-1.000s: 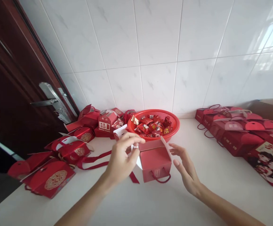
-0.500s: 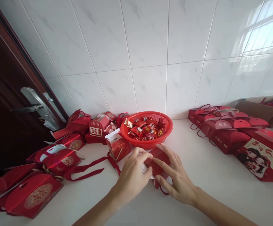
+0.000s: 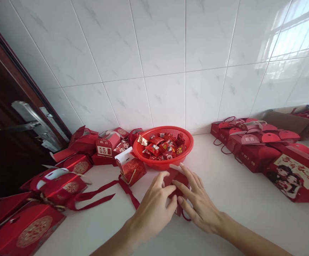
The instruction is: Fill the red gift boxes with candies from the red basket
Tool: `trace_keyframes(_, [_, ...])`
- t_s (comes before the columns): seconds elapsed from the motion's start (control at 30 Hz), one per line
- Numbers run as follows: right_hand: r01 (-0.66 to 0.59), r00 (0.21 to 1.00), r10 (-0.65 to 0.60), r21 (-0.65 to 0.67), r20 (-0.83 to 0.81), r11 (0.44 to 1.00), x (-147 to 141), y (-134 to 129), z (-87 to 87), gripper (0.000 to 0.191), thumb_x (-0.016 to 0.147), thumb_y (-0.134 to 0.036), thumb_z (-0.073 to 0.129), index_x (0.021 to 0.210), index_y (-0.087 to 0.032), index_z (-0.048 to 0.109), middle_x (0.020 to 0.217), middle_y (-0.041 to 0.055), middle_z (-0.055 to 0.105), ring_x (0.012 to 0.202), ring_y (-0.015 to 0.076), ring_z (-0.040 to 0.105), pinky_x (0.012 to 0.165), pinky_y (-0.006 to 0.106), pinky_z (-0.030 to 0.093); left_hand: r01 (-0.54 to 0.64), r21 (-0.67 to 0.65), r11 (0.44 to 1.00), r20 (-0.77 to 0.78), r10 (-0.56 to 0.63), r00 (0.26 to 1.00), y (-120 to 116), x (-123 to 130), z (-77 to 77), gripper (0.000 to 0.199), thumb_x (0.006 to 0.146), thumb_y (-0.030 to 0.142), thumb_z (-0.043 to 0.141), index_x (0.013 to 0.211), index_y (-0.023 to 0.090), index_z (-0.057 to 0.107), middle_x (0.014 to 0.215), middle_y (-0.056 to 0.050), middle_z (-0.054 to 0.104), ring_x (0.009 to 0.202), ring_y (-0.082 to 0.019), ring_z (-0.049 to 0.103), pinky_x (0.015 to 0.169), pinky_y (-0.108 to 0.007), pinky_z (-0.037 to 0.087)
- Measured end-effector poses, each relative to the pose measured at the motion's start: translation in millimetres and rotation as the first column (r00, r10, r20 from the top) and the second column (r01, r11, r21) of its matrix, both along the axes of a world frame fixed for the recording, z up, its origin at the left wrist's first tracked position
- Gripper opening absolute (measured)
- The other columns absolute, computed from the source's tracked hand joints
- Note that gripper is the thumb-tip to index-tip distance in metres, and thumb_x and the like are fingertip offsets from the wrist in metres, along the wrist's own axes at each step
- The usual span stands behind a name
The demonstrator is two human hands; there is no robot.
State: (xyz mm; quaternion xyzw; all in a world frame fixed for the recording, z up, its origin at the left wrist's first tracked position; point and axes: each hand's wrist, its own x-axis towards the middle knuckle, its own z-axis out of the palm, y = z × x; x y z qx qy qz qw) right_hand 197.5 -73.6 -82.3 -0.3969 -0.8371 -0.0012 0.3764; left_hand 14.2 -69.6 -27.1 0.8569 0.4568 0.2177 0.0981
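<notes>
Between my two hands a small red cardboard gift box (image 3: 176,176) stands on the white table, with a thin red cord showing at its lower right. My left hand (image 3: 156,201) grips its left side, fingers bent over the top and thumb low at the front. On the right, my right hand (image 3: 201,205) holds the box with its longer fingers laid across the top panel and its thumb near the front edge. Much of the box is hidden by my fingers. Just behind it sits a red plastic basket (image 3: 158,165) with wrapped candies (image 3: 167,147).
A red box with an open white-lined flap (image 3: 131,169) stands left of my hands, near a dark red ribbon (image 3: 129,190). More red boxes (image 3: 41,222) crowd the left. Closed boxes (image 3: 253,156) line the right, before a cardboard carton (image 3: 287,121). A tiled wall is behind.
The view has shifted slightly to the right. My left fingers have moved a little over the box top, and the white flap edge seen beneath them is now mostly hidden. My right hand has barely moved.
</notes>
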Motion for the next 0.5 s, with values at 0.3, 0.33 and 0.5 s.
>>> trace_keyframes(0.3, [-0.022, 0.999, 0.025, -0.079, 0.037, 0.997, 4, 4, 1.8, 0.050, 0.104, -0.042, 0.025, 0.143, -0.023, 0.050, 0.168, 0.0130, 0.007, 0.150, 0.0358, 0.021, 0.113, 0.062, 0.031, -0.025, -0.003, 1.000, -0.083, 0.025, 0.996, 0, 0, 1.0, 0.029, 0.092, 0.017, 0.048, 0.110, 0.017, 0.071, 0.145, -0.017, 0.049, 0.135, -0.033, 0.049, 0.107, -0.050, 0.050])
trace_keyframes(0.33, [-0.027, 0.999, 0.030, -0.080, 0.039, 0.996, 5, 5, 1.9, 0.051, 0.104, -0.042, 0.024, 0.142, -0.023, 0.051, 0.168, 0.0134, 0.007, 0.150, 0.0357, 0.021, 0.113, 0.063, 0.030, -0.030, -0.019, 0.999, -0.101, 0.028, 0.994, -1, 0, 2.5, 0.030, 0.092, 0.019, 0.047, 0.110, 0.017, 0.071, 0.146, -0.017, 0.050, 0.136, -0.034, 0.048, 0.107, -0.052, 0.049])
trace_keyframes(0.5, [-0.030, 0.998, 0.035, -0.094, 0.053, 0.995, 5, 6, 3.7, 0.052, 0.104, -0.042, 0.022, 0.135, -0.016, 0.054, 0.164, 0.0194, 0.021, 0.150, 0.0334, 0.024, 0.114, 0.062, 0.030, -0.050, -0.114, 0.992, -0.176, 0.030, 0.984, -2, 2, 10.8, 0.036, 0.094, 0.025, 0.045, 0.122, 0.018, 0.068, 0.148, -0.018, 0.050, 0.135, -0.037, 0.048, 0.110, -0.059, 0.042])
